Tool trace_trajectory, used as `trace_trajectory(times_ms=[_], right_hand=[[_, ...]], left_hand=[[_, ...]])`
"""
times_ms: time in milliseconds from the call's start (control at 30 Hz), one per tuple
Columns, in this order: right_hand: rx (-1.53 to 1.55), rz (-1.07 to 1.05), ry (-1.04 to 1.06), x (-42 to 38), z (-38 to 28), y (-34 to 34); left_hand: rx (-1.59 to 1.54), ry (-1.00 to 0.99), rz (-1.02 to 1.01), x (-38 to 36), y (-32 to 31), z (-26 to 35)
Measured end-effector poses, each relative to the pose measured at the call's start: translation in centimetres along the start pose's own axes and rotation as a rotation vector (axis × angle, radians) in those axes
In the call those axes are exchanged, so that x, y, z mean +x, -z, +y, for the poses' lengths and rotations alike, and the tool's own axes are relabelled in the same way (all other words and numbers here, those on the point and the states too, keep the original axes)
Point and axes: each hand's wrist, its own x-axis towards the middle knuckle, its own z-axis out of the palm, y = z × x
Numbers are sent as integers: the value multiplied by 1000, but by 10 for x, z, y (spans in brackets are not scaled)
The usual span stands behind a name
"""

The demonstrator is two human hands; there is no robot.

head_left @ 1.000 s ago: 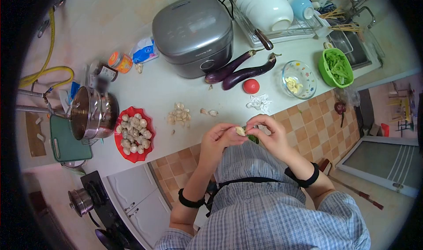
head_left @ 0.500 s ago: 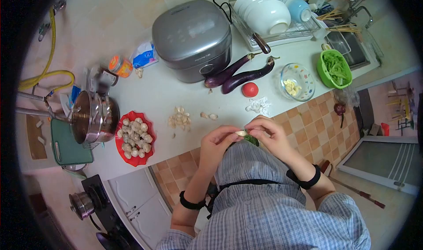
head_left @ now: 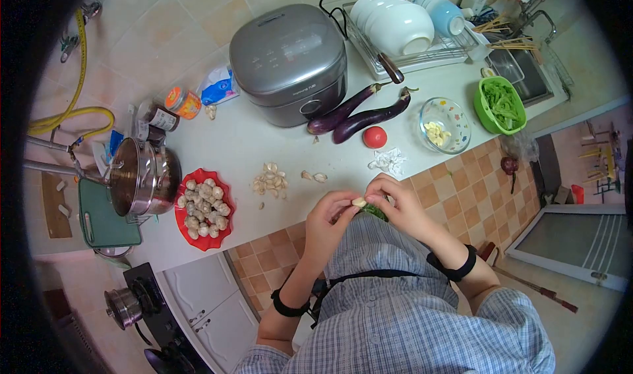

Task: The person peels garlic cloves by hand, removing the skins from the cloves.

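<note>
A pale garlic clove (head_left: 359, 202) is pinched between the fingertips of both hands, just above the counter's front edge. My left hand (head_left: 326, 216) is closed on its left side, thumb against it. My right hand (head_left: 398, 206) grips the other side, its fingers curled and partly hiding the clove. On the counter beyond lie loose unpeeled cloves (head_left: 319, 177) and a small pile of garlic pieces (head_left: 270, 180). Crumpled white scraps (head_left: 388, 161) sit beyond my right hand. Peeled cloves (head_left: 436, 134) rest in a clear glass bowl (head_left: 456, 113) farther right.
A tomato (head_left: 375, 137), two eggplants (head_left: 369, 118) and a rice cooker (head_left: 288, 57) stand farther back. At left are a red plate (head_left: 225, 229) of mushrooms and a steel pot (head_left: 135, 183). A green basket (head_left: 484, 114) of leafy greens is at right.
My hands stay together at nearly the same spot. The clove has turned slightly in my fingers, and my left hand has moved a little to the right. The view has shifted slightly.
</note>
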Motion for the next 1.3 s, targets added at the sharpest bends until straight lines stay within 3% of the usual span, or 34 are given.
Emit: trace_trajectory(times_ms=[133,333,400,500,633,733,800,900,1033,1100,1300], right_hand=[[-23,-12,-55,-2,0,-3],[304,79,-98,-4,3,-9],[93,56,59,-3,-4,-4],[8,7,125,-1,-3,-2],[-67,-6,118,-2,-6,-5],[46,35,60,-2,-1,-9],[447,81,-173,-4,9,-15],[467,97,-238,-5,16,-12],[393,117,-103,-6,11,-10],[135,87,67,-7,2,-9],[210,76,-28,-6,3,-10]], left_hand=[[24,-52,-10,-1,1,-4],[56,-81,-20,-2,1,-3],[66,-101,-23,-2,1,-3],[191,-191,-51,-3,1,-1],[191,-117,1,-6,-2,2],[132,-130,5,-6,-1,-1],[129,-143,-3,-6,-1,0],[167,-171,31,-6,0,-1],[113,-145,40,-6,0,-1],[92,-124,1,-6,0,2],[162,-104,13,-6,-1,2]])
